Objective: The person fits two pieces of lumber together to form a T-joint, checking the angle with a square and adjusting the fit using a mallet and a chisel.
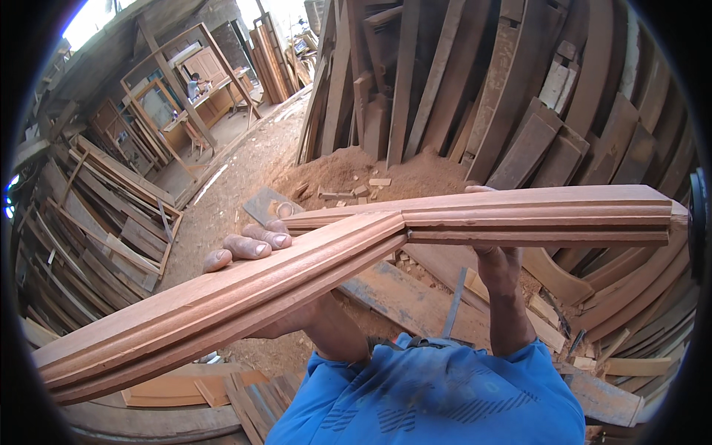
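Before me are two long reddish-brown moulded wooden rails, meeting at an angle near the middle of the view. The left rail (222,300) slants down to the lower left. The right rail (538,211) runs almost level to the right edge and has a tenon-like end. My left hand (252,243) is wrapped round the left rail, fingers over its top edge and palm partly hidden behind it. My right hand (499,261) grips the right rail from below, with fingertips showing over the top. A dark gap is visible at the joint (406,231).
Long boards (415,81) lean against the far wall above a sawdust heap (334,172) with offcuts. Stacked timber (111,230) lies at left. A rusty sheet (415,300) lies below the rails. A person (194,87) is far off among wooden frames.
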Tool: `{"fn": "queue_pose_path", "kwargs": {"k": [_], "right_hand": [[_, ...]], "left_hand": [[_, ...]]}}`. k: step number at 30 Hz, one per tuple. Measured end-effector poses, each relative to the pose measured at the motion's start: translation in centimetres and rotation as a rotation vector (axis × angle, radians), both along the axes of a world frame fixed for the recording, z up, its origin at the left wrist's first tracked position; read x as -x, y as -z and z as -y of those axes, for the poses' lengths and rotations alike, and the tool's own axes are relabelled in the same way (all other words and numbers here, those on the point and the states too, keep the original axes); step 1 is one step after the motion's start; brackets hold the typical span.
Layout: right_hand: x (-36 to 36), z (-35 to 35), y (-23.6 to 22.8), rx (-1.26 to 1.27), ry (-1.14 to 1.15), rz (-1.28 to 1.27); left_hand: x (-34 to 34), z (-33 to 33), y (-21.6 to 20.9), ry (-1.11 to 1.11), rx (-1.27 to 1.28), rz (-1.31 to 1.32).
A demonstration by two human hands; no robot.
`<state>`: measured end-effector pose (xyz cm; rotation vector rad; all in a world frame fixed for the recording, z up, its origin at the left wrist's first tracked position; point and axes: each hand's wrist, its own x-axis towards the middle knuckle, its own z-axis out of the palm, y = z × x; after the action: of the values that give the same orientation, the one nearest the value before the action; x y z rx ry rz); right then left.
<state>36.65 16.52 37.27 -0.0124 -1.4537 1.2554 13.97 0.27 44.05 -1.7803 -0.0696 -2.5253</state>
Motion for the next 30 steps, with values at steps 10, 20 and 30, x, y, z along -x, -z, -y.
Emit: {"fn": "queue_pose_path", "kwargs": {"k": [10, 20, 30], "right_hand": [[0.3, 0.7, 0.1, 0.118, -0.08, -0.025], [0.6, 0.7, -2.1, 0.091, -0.009, 0.044], [5.6, 3.5, 0.1, -0.192, 0.352, 0.339]], "left_hand": [[-0.3, 0.2, 0.6, -0.054, -0.008, 0.09], [0.3, 0.2, 0.4, 0.239, -0.03, 0.199], [-0.8, -1.6, 0.5, 0.185, 0.089, 0.695]]}}
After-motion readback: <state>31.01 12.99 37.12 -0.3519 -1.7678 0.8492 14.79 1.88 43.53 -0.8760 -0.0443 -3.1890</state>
